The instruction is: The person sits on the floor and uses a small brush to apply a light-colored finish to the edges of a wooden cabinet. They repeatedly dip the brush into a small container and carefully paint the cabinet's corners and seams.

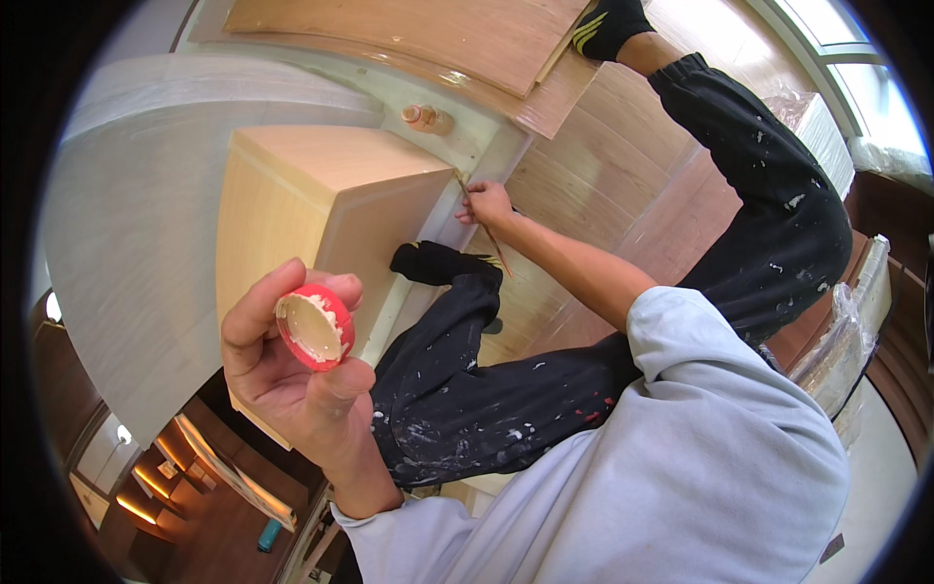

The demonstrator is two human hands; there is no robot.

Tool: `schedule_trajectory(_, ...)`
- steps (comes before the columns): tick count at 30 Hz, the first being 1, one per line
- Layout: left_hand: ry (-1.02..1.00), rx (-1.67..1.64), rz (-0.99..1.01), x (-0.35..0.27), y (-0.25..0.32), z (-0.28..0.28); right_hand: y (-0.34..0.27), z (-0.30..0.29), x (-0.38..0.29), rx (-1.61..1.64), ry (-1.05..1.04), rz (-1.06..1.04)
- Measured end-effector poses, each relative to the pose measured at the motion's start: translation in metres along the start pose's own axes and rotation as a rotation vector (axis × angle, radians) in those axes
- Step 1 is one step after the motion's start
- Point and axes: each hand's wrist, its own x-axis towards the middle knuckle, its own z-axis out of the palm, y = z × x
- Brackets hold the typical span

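Between the thumb and fingers of my left hand (299, 379) is a red bottle cap (315, 327), its hollow side showing cream paste, with some smeared on the rim. My right hand (484, 204) is farther off and grips a thin brush or stick (500, 254). The tip of that tool meets the top corner of a light wood-veneer box or cabinet (394, 164). Just beyond this corner, a small plastic bottle (429, 120) with pinkish-tan contents rests on a pale ledge (467, 146).
Film-wrapped wood panels (408, 36) lie at the top. A large grey curved panel (160, 219) fills the left. My paint-spotted trouser legs (511, 409) spread over the wood-look floor (576, 168). A plastic-wrapped box (824, 139) stands by the window. A teal cylinder (269, 535) lies low at left.
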Motion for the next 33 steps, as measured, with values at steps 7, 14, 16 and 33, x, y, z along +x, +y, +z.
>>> schedule_trajectory(7, -0.002, 0.002, 0.003, 0.001, 0.001, 0.0, 0.001, -0.003, -0.001, -0.011, -0.012, -0.025)
schedule_trajectory(14, -0.003, -0.005, 0.001, 0.0, 0.0, 0.0, 0.011, -0.009, -0.012, 0.004, 0.014, -0.053)
schedule_trajectory(16, -0.002, -0.004, -0.002, 0.0, 0.0, 0.0, 0.012, -0.008, -0.012, -0.007, 0.012, -0.065)
schedule_trajectory(33, 0.019, -0.001, -0.004, -0.001, 0.0, -0.001, 0.011, -0.004, -0.013, -0.032, 0.035, -0.117)
